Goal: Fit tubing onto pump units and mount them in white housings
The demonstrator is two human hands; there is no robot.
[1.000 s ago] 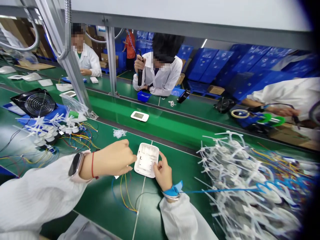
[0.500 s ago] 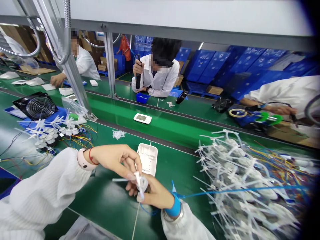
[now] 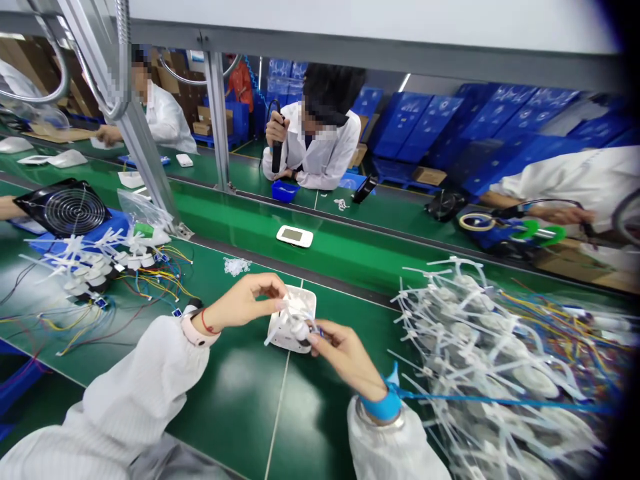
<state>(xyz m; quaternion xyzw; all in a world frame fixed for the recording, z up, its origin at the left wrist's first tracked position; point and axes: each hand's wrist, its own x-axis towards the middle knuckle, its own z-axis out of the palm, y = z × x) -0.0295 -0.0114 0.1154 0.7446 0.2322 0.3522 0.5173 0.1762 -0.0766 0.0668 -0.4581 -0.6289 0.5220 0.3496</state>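
Note:
A white plastic housing (image 3: 287,339) lies on the green bench, with an assembly of whitish tubing (image 3: 296,308) and a small round white-and-black pump-like part (image 3: 301,329) over it. My left hand (image 3: 253,301) pinches the upper left end of the tubing, thumb against fingers. From the right, my right hand (image 3: 345,353) grips the pump-like part between thumb and fingers. Whether the part touches the housing's inside I cannot tell. A blue wrist strap (image 3: 383,401) with a cord circles my right wrist.
Piles of similar tubed parts with wires lie right (image 3: 470,353) and left (image 3: 95,267). Small clear rings (image 3: 237,267) sit beyond my left hand. A white device with a screen (image 3: 295,236) is on the green belt. A black fan (image 3: 67,207) stands left; co-workers sit opposite.
Both hands have moved forward, bringing the tubing and pump-like part over the housing. My hands are farther apart. The white screen device has shifted right along the belt.

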